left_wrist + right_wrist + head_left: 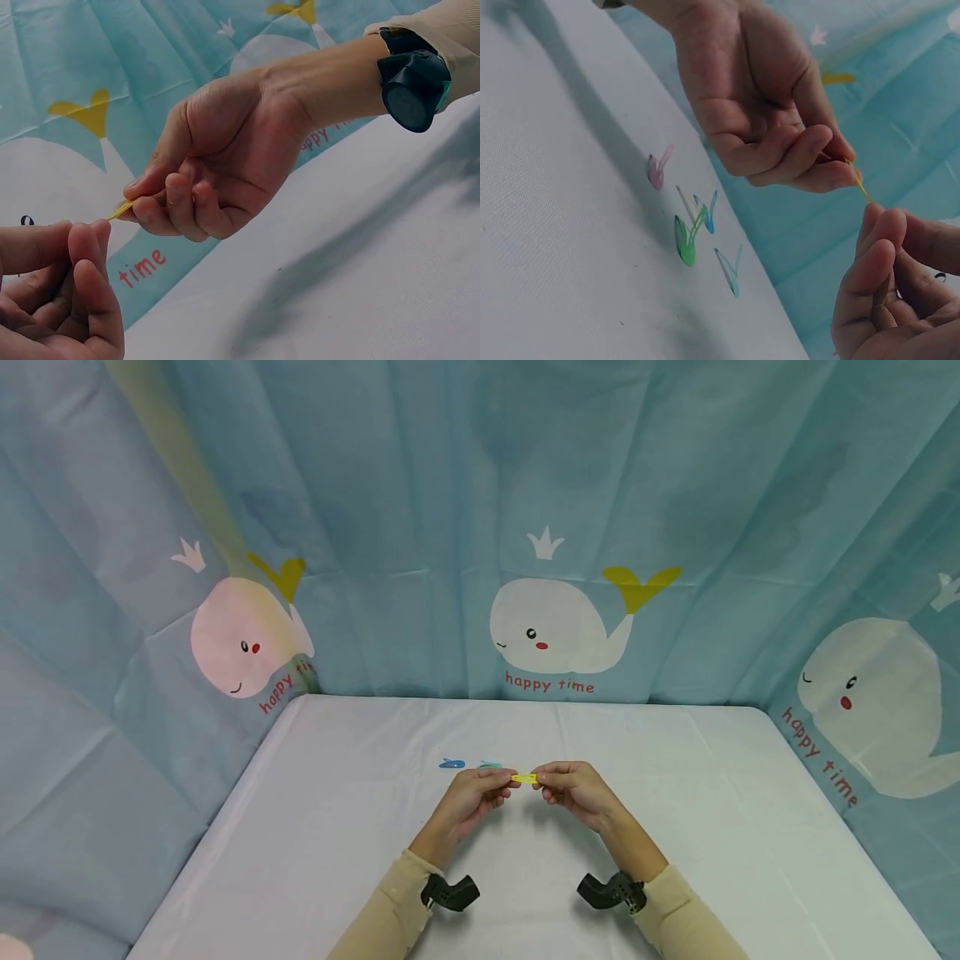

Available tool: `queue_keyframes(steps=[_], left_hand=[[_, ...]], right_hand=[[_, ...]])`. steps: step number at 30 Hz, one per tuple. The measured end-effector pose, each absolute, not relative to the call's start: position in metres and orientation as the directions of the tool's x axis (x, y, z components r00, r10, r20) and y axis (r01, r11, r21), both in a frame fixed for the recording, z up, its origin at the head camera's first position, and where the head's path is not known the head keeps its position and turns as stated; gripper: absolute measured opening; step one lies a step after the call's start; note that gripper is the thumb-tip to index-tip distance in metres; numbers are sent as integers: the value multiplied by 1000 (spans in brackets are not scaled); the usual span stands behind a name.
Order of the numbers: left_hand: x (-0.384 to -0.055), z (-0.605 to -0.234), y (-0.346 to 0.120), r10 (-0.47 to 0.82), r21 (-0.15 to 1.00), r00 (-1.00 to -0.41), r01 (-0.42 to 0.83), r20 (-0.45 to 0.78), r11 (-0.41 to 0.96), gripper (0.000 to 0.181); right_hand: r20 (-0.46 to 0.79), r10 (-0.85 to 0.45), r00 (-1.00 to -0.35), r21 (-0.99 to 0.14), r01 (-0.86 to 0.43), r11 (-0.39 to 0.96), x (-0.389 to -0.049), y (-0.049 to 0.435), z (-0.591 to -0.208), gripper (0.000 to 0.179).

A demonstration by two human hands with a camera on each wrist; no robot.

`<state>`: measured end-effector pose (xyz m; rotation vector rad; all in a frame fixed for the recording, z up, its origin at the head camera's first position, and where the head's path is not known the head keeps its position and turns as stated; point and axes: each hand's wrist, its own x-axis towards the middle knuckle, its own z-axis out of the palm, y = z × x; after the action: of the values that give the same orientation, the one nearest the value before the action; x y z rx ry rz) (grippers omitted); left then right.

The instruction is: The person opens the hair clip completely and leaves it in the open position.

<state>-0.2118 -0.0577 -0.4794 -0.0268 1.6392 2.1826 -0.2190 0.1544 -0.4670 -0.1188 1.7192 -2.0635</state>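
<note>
Both hands hold a small yellow snap hair clip (524,778) above the white table. At one end, my left hand (476,792) pinches it between thumb and fingertips. The other end is pinched the same way by my right hand (573,789). In the left wrist view the yellow hair clip (122,209) spans the narrow gap between the two sets of fingertips. The right wrist view shows it as a thin yellow strip (861,186); whether it is snapped or popped up cannot be made out. Fingertips cover both its ends.
Beyond the left hand, a blue hair clip (452,763) and a teal-green one (490,765) lie on the table (300,860). In the right wrist view, pink (656,174), green (688,251) and teal (731,276) clips lie popped up. A whale-printed curtain (420,527) surrounds the table.
</note>
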Motion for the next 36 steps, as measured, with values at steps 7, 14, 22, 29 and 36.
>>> queue_keyframes(steps=[7, 14, 22, 29, 36], left_hand=[[-212, -480, -57, 296, 910, -920, -333, -257, -245, 33], [-214, -478, -56, 303, 903, -920, -332, -247, -272, 35], [-214, -477, -56, 298, 897, -920, -341, -256, -281, 34], [-213, -477, -56, 288, 896, -922, -342, -260, -285, 35], [-212, -475, -54, 262, 898, -927, -338, -267, -282, 33]], right_hand=[[-212, -379, -901, -947, 285, -147, -219, 152, -467, 11], [-202, -371, -906, -945, 280, -168, -219, 148, -465, 14], [-205, -351, -913, -941, 283, -187, -218, 146, -465, 13], [-217, -333, -918, -934, 294, -203, -217, 145, -466, 11], [-223, -324, -919, -932, 299, -206, -219, 145, -466, 14]])
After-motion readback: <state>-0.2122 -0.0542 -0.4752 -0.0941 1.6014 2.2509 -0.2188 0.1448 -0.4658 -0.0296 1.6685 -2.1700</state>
